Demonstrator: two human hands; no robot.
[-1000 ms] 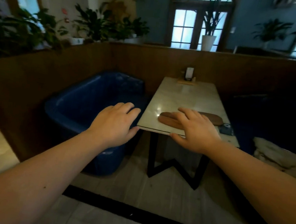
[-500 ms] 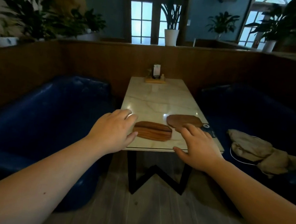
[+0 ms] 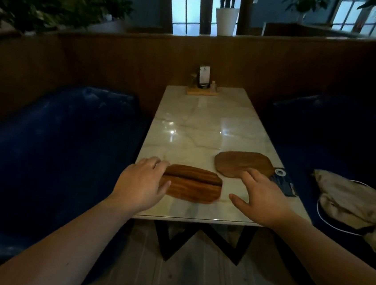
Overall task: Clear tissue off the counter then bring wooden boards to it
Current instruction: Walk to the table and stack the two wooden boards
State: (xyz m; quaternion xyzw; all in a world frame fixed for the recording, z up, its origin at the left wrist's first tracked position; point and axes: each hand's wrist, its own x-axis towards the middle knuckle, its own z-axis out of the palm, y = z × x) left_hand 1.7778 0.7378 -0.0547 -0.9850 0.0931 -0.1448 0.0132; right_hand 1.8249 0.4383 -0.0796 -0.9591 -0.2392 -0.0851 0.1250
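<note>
Two wooden boards lie flat on a white marble table (image 3: 207, 121). The striped board (image 3: 194, 183) is near the front edge, left of centre. The plainer brown board (image 3: 242, 163) lies further back and to the right. My left hand (image 3: 142, 184) reaches over the left end of the striped board, fingers spread, covering that end; whether it touches is unclear. My right hand (image 3: 262, 196) hovers open in front of the brown board, with its fingertips at that board's near edge. Neither hand holds anything. No tissue is in view.
A dark card with a white ring (image 3: 281, 182) lies at the table's right edge. A wooden stand with a menu card (image 3: 203, 83) is at the far end. Blue sofas (image 3: 53, 151) flank the table; a beige cloth (image 3: 352, 201) lies on the right seat.
The view has swung right and come closer to the table. Both hands have reached forward, from short of the table's edge to over the two boards.
</note>
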